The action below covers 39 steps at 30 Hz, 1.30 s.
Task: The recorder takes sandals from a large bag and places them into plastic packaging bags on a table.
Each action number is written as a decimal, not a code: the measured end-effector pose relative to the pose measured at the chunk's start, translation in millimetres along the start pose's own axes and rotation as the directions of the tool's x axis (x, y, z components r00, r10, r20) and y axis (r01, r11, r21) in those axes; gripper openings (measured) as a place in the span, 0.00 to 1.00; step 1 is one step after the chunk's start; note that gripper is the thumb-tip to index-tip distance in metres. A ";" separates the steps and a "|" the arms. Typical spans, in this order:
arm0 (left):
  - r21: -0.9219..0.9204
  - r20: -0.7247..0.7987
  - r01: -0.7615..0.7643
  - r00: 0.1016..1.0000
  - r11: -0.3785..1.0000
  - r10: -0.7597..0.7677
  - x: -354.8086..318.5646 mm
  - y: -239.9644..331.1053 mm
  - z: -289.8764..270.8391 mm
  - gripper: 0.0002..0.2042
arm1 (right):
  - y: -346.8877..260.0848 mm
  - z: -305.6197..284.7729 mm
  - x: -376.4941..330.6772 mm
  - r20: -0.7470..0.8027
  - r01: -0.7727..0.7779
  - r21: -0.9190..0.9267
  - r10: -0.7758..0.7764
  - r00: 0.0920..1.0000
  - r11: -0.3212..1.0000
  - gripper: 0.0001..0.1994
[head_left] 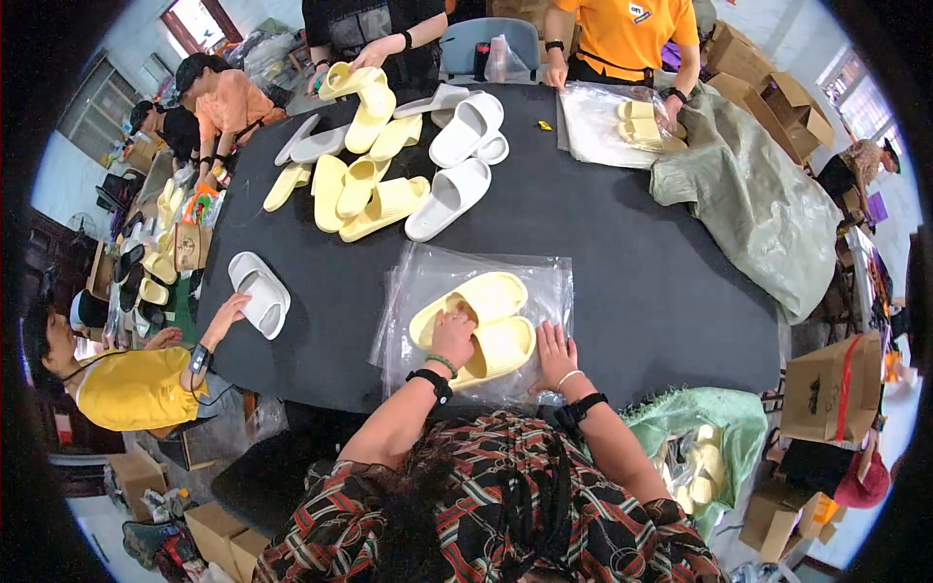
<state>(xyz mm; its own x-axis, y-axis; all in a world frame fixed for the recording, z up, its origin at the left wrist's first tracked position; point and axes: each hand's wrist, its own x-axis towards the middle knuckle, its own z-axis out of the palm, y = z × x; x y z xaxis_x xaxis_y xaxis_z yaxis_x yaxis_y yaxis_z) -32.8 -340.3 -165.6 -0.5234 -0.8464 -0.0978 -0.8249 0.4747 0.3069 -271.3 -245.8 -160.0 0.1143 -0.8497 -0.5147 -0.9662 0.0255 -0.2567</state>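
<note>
The left hand (453,335) lay clenched over the pair of pale yellow slippers (476,325), which sat on a stack of clear plastic bags (544,282) at the near edge of the black surface (632,262); the right hand (556,355) rested flat and released on the bag just beside them. Judged: hold the bag down flat so the pair stays together. Loose yellow and white slippers (389,165) lay well apart, no obstruction; a co-worker's hand (225,316) touched a white slipper (260,293) at left

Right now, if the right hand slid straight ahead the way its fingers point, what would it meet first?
The right hand lies flat on the plastic bag; ahead is only more bag, then bare black table, as far as visible.
</note>
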 end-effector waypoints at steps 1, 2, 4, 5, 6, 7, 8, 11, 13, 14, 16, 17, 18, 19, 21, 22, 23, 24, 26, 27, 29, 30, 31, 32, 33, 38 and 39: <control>0.002 0.000 0.004 1.000 1.000 -0.004 -3.1 -3.7 -1.6 0.11 | -2.6 -1.5 -0.4 0.004 -0.007 0.009 0.007 1.000 1.000 0.73; -0.024 -0.029 0.004 1.000 1.000 -0.005 -7.1 -7.4 -3.3 0.15 | -5.9 -2.8 -0.2 0.008 -0.013 0.019 0.013 1.000 1.000 0.73; -0.117 -0.009 0.017 1.000 0.993 -0.018 -11.2 -9.2 -11.6 0.25 | -2.8 -1.0 -0.2 0.002 -0.008 0.016 0.008 1.000 1.000 0.73; -0.117 -0.006 0.012 1.000 0.993 -0.013 -14.2 -10.5 -15.9 0.25 | -1.7 0.1 0.3 -0.004 0.001 0.012 -0.001 1.000 1.000 0.72; -0.132 -0.040 0.008 0.999 0.991 -0.014 -16.2 -9.1 -19.6 0.27 | 0.0 0.6 0.1 -0.005 -0.009 0.014 0.009 1.000 1.000 0.72; -0.146 -0.073 0.002 0.997 0.989 -0.013 -17.1 -7.9 -23.6 0.28 | 0.3 1.4 1.0 -0.011 0.007 0.014 -0.007 1.000 1.000 0.72; -0.182 -0.095 -0.007 0.995 0.983 -0.011 -16.4 -7.1 -28.0 0.28 | 0.5 2.0 1.9 -0.020 0.020 0.014 -0.020 1.000 1.000 0.72; -0.177 -0.081 -0.024 0.997 0.984 0.010 -4.9 6.4 -33.1 0.26 | 4.9 1.4 2.2 -0.034 -0.022 -0.006 0.022 0.999 1.000 0.72; -0.069 -0.107 -0.134 0.986 0.989 0.126 3.5 8.5 -28.2 0.18 | -5.4 -10.9 0.5 -0.027 -0.057 -0.070 0.055 0.998 0.996 0.72; -0.153 -0.157 -0.117 0.983 0.981 0.093 3.6 7.0 -17.4 0.15 | -2.9 -9.2 -2.1 -0.044 -0.033 -0.070 0.030 0.999 0.997 0.72; -0.205 -0.229 -0.165 0.967 0.965 0.117 1.2 3.0 -2.7 0.12 | -6.2 -13.4 -4.8 -0.099 -0.051 0.000 0.051 0.994 0.999 0.68; -0.276 -0.276 -0.228 0.949 0.934 0.150 5.4 10.7 -6.6 0.12 | 5.1 4.9 -2.8 -0.222 -0.008 0.055 0.020 0.975 0.998 0.67; -0.222 -0.286 -0.185 0.951 0.957 0.117 -5.5 -16.0 2.2 0.10 | -11.8 -26.5 -1.7 -0.049 0.030 0.154 -0.023 0.999 0.988 0.69; -0.259 -0.266 -0.207 0.954 0.943 0.137 3.2 -0.7 -0.6 0.10 | 4.5 4.2 8.0 -0.137 -0.017 0.007 0.018 0.990 1.000 0.71; -0.182 -0.287 -0.189 0.949 0.965 0.132 -6.0 -29.9 6.6 0.10 | -7.4 9.7 5.5 -0.186 0.054 -0.019 -0.057 0.981 0.998 0.71; -0.228 -0.303 -0.168 0.948 0.959 0.094 -6.3 -37.2 12.4 0.10 | -10.4 6.1 3.7 -0.146 0.037 0.045 -0.030 0.989 0.998 0.72; -0.275 -0.309 -0.154 0.949 0.949 0.064 -3.4 -39.4 12.8 0.10 | -7.7 2.5 -1.5 -0.105 0.010 0.116 0.003 0.995 0.993 0.72; -0.208 -0.292 -0.196 0.948 0.958 0.130 -3.0 -41.6 7.5 0.11 | -1.7 -2.0 -9.7 -0.063 -0.002 0.163 0.012 0.998 0.987 0.73; -0.183 -0.271 -0.215 0.949 0.959 0.161 1.2 -44.2 -3.2 0.13 | 6.6 5.2 -10.4 -0.084 -0.041 0.167 0.056 0.995 0.985 0.75; -0.226 -0.266 -0.171 0.958 0.959 0.109 -0.8 -55.7 -6.4 0.14 | 4.6 6.5 -5.7 -0.079 -0.033 0.160 0.046 0.996 0.987 0.76; -0.208 -0.222 -0.092 0.974 0.974 0.044 -10.2 -83.1 -14.7 0.15 | -0.4 4.7 -3.5 -0.075 -0.014 0.159 0.026 0.997 0.987 0.76; -0.205 -0.224 -0.091 0.974 0.974 0.044 -11.0 -89.2 -17.8 0.15 | -3.1 4.2 -4.8 -0.095 -0.006 0.154 0.021 0.995 0.988 0.76; -0.268 -0.243 -0.072 0.970 0.961 0.005 -12.4 -97.0 -21.5 0.15 | -6.6 4.3 -5.2 -0.112 0.006 0.147 0.011 0.994 0.989 0.76; -0.328 -0.260 -0.048 0.965 0.943 -0.041 -17.9 -103.9 -22.7 0.16 | -8.2 4.8 -5.5 -0.109 0.021 0.146 -0.005 0.994 0.989 0.76; -0.322 -0.260 -0.025 0.963 0.946 -0.063 -20.6 -107.6 -18.8 0.16 | -7.3 6.2 -6.3 -0.115 0.011 0.131 0.005 0.993 0.991 0.76; -0.197 -0.316 -0.050 0.949 0.979 -0.015 -36.5 -64.8 -45.9 0.11 | -2.9 -1.6 -5.3 -0.162 0.011 0.053 -0.002 0.987 0.999 0.66; -0.206 -0.317 -0.046 0.948 0.977 -0.022 -36.9 -37.6 -55.1 0.11 | -1.1 -19.6 -4.1 0.001 -0.032 0.053 0.032 0.999 0.998 0.66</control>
<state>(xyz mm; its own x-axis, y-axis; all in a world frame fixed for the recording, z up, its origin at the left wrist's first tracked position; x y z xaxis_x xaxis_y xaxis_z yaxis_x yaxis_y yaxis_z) 29.3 -340.2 -121.4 -0.4105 -0.8895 0.2007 -0.7381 0.4534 0.4997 -275.2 -252.7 -141.6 0.0838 -0.8479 -0.5235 -0.9557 0.0803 -0.2830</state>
